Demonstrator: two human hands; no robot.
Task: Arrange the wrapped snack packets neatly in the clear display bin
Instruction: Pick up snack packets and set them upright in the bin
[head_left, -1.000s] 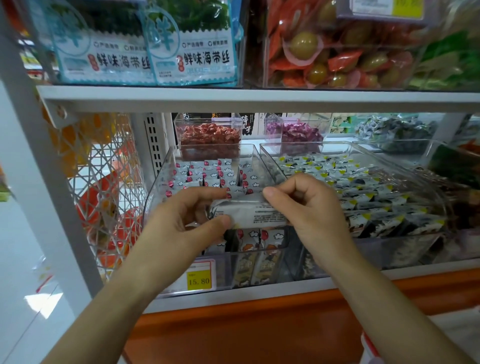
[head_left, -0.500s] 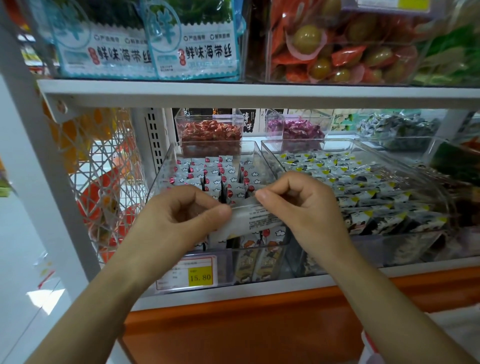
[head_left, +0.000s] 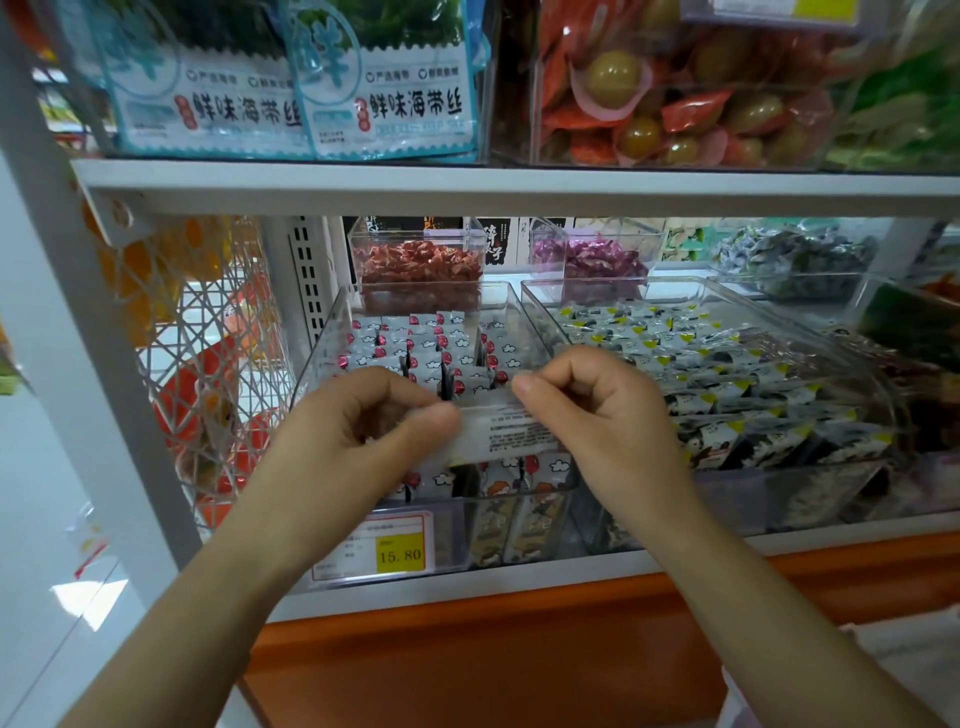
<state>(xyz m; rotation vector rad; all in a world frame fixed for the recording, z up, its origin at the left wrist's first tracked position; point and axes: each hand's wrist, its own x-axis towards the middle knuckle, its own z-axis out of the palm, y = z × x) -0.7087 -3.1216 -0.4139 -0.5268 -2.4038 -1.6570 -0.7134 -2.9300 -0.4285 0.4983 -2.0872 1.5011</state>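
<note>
1. Head view, my hands: my left hand (head_left: 363, 421) and my right hand (head_left: 587, 410) each pinch one end of a single white packet (head_left: 511, 434), thumb against curled fingers. The left thumb presses on its left end, the right thumb and forefinger on its upper right corner. Both hands are closed on it.
2. The packet lies crosswise, printed back towards me, slightly tilted with the right end higher. It is over the front part of the bin (head_left: 322, 358), above the packets already inside; I cannot tell if it touches them.
3. The bin is clear, sits on the lower shelf (head_left: 519, 582) and slopes down towards me. Rows of packets (head_left: 415, 338) stand on edge in it, white with clouds and red spots. More of them stand against its front wall below my hands.
4. A price tag (head_left: 397, 551) reading 15.80 sits at the bin's front left.
5. Just right of it, a wider clear bin (head_left: 701, 291) holds packets with yellow and black marks (head_left: 727, 374).
6. Behind are two small tubs, one of red sweets (head_left: 415, 270) and one of purple sweets (head_left: 602, 260).
7. On the upper shelf (head_left: 467, 187) stand blue-edged seaweed bags (head_left: 384, 98) and a tub of wrapped green fruits (head_left: 675, 104).
8. A white mesh panel (head_left: 197, 364) closes the left side.
</note>
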